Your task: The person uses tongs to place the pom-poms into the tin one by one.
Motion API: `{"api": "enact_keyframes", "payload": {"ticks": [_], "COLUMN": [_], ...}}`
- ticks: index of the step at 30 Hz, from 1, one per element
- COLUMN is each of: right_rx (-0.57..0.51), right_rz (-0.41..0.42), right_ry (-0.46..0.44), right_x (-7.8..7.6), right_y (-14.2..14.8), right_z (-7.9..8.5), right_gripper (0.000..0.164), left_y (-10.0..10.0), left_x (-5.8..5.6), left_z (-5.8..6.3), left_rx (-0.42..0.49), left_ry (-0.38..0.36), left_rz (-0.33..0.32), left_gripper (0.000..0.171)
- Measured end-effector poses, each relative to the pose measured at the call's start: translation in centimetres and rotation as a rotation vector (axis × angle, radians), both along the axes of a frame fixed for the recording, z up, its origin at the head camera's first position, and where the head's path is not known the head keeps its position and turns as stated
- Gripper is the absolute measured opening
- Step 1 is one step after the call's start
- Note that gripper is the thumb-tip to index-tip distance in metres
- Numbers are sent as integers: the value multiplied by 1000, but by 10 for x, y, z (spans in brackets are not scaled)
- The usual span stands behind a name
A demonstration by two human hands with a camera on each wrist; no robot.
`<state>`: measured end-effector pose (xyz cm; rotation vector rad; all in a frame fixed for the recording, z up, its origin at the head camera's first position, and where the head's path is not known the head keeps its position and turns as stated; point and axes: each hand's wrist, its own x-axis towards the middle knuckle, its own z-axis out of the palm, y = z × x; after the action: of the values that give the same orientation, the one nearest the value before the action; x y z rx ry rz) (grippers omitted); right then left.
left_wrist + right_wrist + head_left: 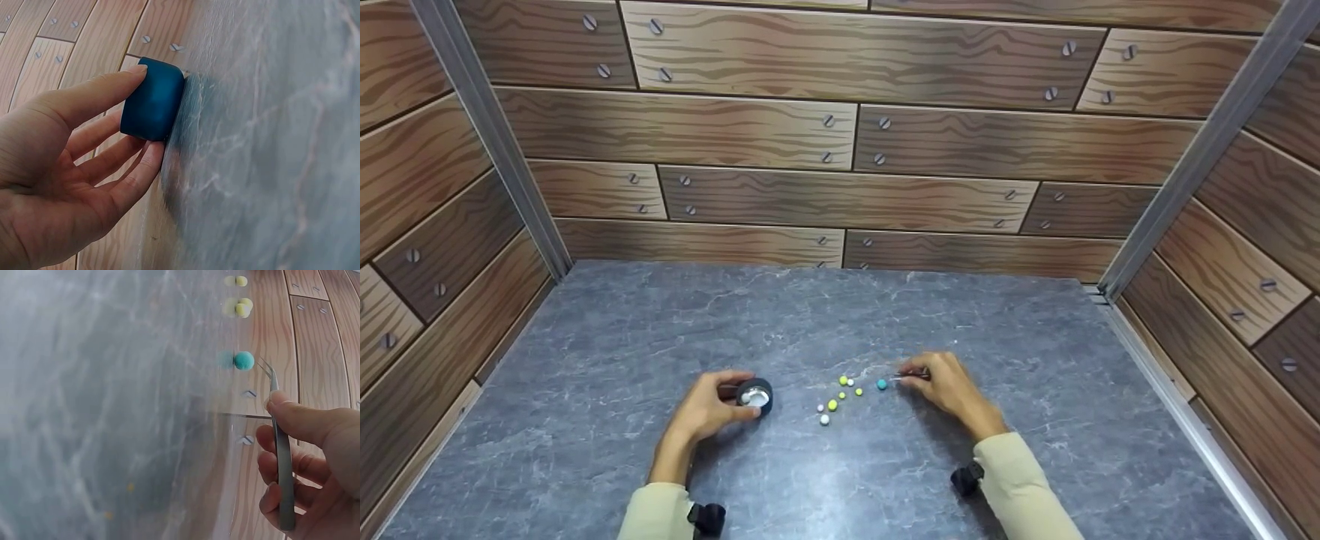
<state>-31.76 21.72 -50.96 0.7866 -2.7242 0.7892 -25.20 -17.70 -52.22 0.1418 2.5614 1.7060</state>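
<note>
My left hand [706,405] grips a small blue metallic cup [154,101] between thumb and fingers. In the head view the cup's dark rim and shiny inside face up, with something pale inside. My right hand [949,384] pinches grey metal tweezers [284,472] with bent tips. Those tips are parted, just beside a teal ball [244,360], with nothing visible between them. Between the hands lie several small balls: the teal ball [882,385], a yellow-green ball [832,406], a white ball [825,420] and others in yellow-green and white.
Everything rests on a grey marbled tabletop [660,322]. Wood-patterned panels [840,142] close off the back and both sides, with metal posts [506,150] at the corners. A black wrist strap device [707,519] sits on each sleeve.
</note>
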Motion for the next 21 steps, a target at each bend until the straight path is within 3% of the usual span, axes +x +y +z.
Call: {"api": "enact_keyframes", "payload": {"ticks": [13, 21], "right_rx": [11, -8], "right_rz": [23, 61], "right_ry": [-58, -32], "right_x": [-1, -1], "right_y": [2, 3], "right_z": [-3, -3], "right_gripper": [10, 7], "left_y": [0, 0], "left_x": [0, 1], "left_z": [0, 0], "left_rx": [-12, 2], "left_ry": [4, 17], "left_rz": [-6, -13], "left_gripper": [57, 57]}}
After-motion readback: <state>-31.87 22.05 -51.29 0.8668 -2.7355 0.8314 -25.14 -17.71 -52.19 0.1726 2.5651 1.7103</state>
